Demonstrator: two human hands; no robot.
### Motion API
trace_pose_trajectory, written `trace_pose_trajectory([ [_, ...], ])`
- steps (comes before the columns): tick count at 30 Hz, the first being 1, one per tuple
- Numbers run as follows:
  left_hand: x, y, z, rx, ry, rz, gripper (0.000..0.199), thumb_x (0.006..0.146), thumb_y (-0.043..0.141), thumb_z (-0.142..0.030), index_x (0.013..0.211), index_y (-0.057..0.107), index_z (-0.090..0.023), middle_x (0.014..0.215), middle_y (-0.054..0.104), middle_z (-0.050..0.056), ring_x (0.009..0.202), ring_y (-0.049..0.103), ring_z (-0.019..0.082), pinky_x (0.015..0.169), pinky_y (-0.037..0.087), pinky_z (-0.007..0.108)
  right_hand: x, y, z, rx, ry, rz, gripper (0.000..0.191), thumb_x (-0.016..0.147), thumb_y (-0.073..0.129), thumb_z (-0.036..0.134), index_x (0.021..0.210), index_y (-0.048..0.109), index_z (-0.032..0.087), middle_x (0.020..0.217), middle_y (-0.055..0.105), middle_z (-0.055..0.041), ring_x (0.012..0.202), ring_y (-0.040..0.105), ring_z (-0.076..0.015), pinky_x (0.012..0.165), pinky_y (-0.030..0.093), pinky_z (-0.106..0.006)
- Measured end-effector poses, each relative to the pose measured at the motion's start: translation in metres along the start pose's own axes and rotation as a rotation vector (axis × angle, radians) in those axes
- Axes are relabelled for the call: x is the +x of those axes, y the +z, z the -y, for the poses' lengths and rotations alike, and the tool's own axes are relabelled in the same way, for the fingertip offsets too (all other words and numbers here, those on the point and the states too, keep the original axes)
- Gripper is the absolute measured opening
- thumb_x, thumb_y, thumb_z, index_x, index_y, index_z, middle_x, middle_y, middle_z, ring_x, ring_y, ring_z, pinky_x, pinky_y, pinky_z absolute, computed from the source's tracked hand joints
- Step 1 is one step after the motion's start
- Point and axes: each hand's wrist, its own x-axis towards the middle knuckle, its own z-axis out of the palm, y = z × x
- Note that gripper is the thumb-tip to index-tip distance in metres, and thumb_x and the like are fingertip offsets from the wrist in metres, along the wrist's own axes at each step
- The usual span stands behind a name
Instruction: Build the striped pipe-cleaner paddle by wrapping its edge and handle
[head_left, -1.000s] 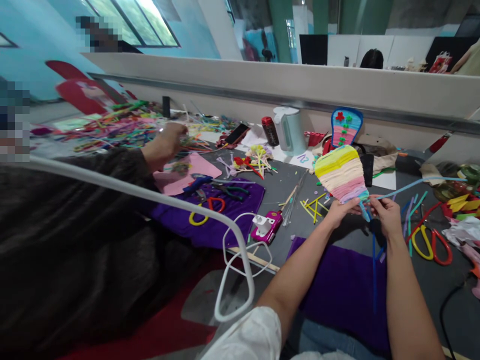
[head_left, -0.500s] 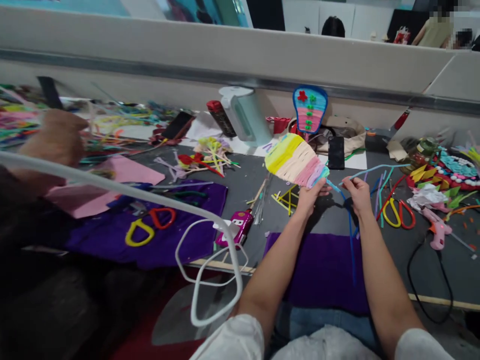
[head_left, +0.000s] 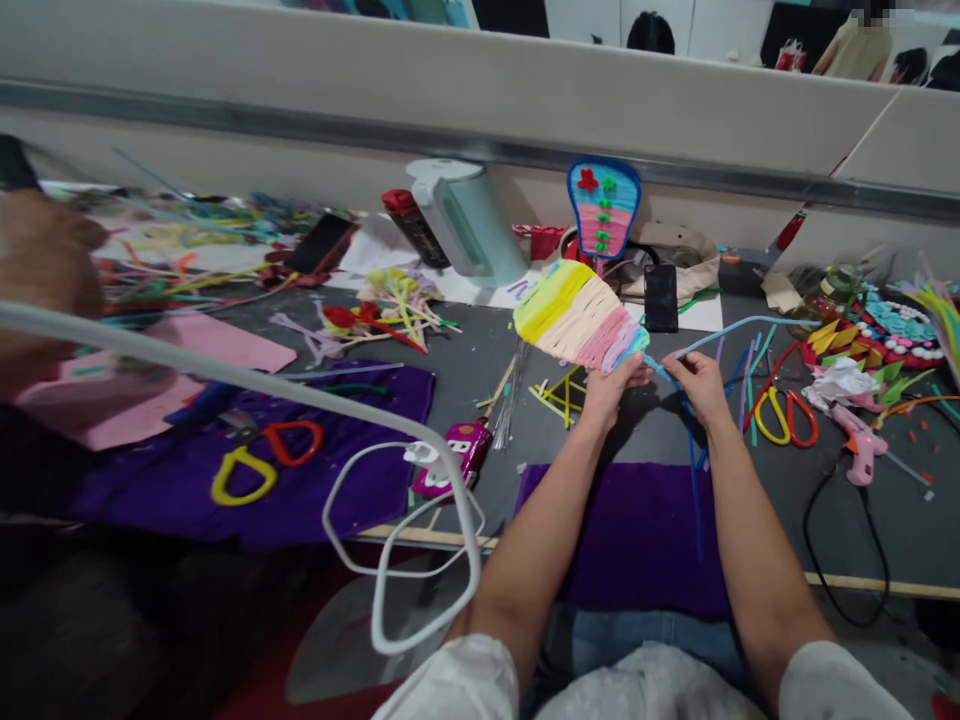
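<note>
A striped hand fan [head_left: 577, 315], wound with yellow, cream, pink, lilac and blue pipe cleaners, tilts up to the left above the table. My left hand [head_left: 611, 390] is closed round its narrow lower end, where a thin blue handle sticks out to the right. Beside that handle, my right hand [head_left: 701, 388] pinches one end of a light blue pipe cleaner [head_left: 750, 322], whose length runs off to the right. Whether this end touches the handle I cannot tell. Darker blue pipe cleaners [head_left: 694, 480] hang below my right hand. Under my forearms lies a purple cloth [head_left: 630, 540].
Right of my hands are scissors [head_left: 772, 415] and a pink glue gun [head_left: 859, 445] with a black cord. A kettle [head_left: 480, 225], a finished fan [head_left: 604, 210] and a phone [head_left: 661, 298] stand behind. A white tube [head_left: 300, 385] crosses the left, near another person's hand [head_left: 45, 260].
My right hand has come closer to the fan's handle with the light blue pipe cleaner. My left hand keeps its grip. The view has shifted slightly; the other person's hand is further left.
</note>
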Motion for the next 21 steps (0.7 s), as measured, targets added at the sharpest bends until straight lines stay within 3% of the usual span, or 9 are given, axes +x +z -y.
trace_pose_trajectory([
  [11,0.0001,-0.001,0.0012,0.094,0.065,0.044,0.039,0.051,0.084,-0.031,0.081,0.067,-0.013,0.075,0.067,0.003,0.069,0.064,0.019,0.068,0.056,0.037,0.0011,-0.0019,-0.0026,-0.064,-0.048,0.016,0.023,0.072,0.069,0.039,0.077,0.069,0.016,0.072,0.066,-0.0012,0.067,0.056,-0.014,0.067,0.043,-0.027],
  [21,0.0021,-0.0003,0.0058,0.162,0.105,0.134,0.031,0.056,0.079,-0.026,0.081,0.065,-0.014,0.074,0.065,0.002,0.068,0.062,0.016,0.066,0.054,0.031,0.0005,-0.0013,-0.0006,-0.082,-0.074,0.03,0.023,0.074,0.068,0.04,0.078,0.068,0.017,0.075,0.067,-0.0022,0.069,0.058,-0.0148,0.067,0.044,-0.026],
])
